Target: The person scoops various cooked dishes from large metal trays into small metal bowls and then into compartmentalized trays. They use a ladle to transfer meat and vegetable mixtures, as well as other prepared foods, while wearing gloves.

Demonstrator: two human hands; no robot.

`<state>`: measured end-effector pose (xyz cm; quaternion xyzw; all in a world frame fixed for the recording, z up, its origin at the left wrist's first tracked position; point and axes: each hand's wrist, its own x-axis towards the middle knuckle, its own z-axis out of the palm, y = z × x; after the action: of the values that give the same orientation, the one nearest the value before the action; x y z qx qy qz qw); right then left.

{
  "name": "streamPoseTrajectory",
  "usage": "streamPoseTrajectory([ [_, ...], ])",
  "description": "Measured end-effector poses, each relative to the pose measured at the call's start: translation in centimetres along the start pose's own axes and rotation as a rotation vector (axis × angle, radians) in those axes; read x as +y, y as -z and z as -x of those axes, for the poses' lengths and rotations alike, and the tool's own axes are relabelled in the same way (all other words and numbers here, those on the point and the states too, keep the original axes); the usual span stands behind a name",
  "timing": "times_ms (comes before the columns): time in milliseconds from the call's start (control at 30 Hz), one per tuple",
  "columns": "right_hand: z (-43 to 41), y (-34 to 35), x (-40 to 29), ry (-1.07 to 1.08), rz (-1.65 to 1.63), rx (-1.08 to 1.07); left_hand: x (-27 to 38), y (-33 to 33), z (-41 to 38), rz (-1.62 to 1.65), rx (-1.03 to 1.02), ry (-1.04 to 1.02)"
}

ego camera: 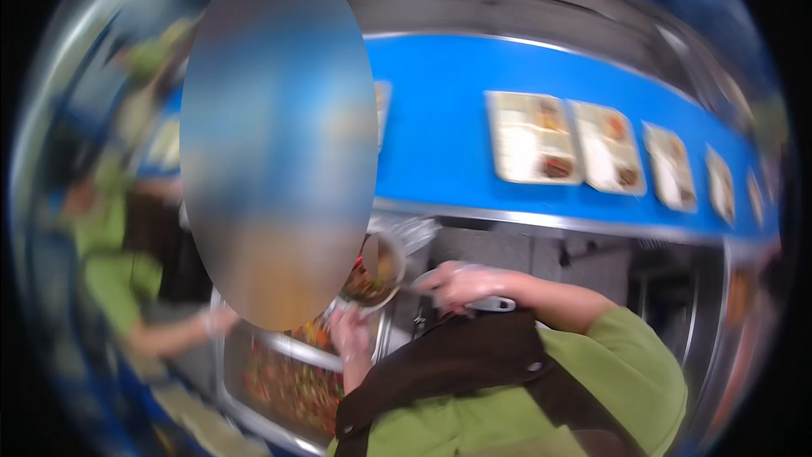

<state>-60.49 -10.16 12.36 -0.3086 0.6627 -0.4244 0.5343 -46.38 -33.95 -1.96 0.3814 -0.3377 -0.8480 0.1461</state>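
Note:
My right hand [466, 287], in a clear glove, is closed around a utensil; the end of its pale handle [498, 304] with a hole sticks out beside my apron. The utensil's working end cannot be made out. My left hand [351, 333], also gloved and blurred, is at the near rim of a pale round bowl [394, 260] with mixed food inside. Whether it grips the bowl is unclear. Below that hand, metal food pans [304, 353] hold chopped, mixed food [288, 387]. A large blurred oval hides the area left of the bowl.
A blue conveyor belt [431, 114] with a metal edge runs across ahead. Several compartment trays of food [521, 139] stand along its right side. Clear plastic film [415, 231] lies by the bowl. At left, a co-worker's gloved hand [219, 320] reaches towards the pans.

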Motion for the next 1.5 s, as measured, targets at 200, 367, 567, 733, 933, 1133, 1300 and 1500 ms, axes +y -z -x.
streamPoseTrajectory([
  [200, -3.0, 1.4, -1.6, -0.175, -0.112, -0.027, -0.6, 1.3, -0.4, 0.217, 0.038, -0.107],
  [367, -5.2, 2.9, 0.0, -0.144, -0.219, 0.020, -2.3, 1.3, -2.7, 0.265, -0.019, -0.209],
  [567, -8.9, 8.2, -6.3, -0.108, -0.236, -0.079, 2.6, -2.2, -4.3, 0.280, 0.121, -0.234],
  [733, -13.9, 13.8, -8.6, -0.146, -0.164, -0.048, 6.6, -6.3, -9.4, 0.232, 0.175, -0.218],
  [933, -17.9, 18.5, -12.0, -0.169, -0.141, 0.008, 9.7, -10.3, -14.5, 0.268, 0.139, -0.248],
  [1133, -22.6, 22.9, -16.5, -0.082, -0.128, 0.008, 15.5, -14.2, -20.4, 0.271, 0.123, -0.300],
  [1300, -28.6, 25.3, -21.3, 0.046, -0.079, -0.025, 20.9, -15.0, -26.0, 0.224, 0.174, -0.355],
  [1500, -38.2, 26.3, -26.9, 0.132, -0.115, -0.052, 22.9, -13.3, -28.6, 0.241, 0.243, -0.419],
])
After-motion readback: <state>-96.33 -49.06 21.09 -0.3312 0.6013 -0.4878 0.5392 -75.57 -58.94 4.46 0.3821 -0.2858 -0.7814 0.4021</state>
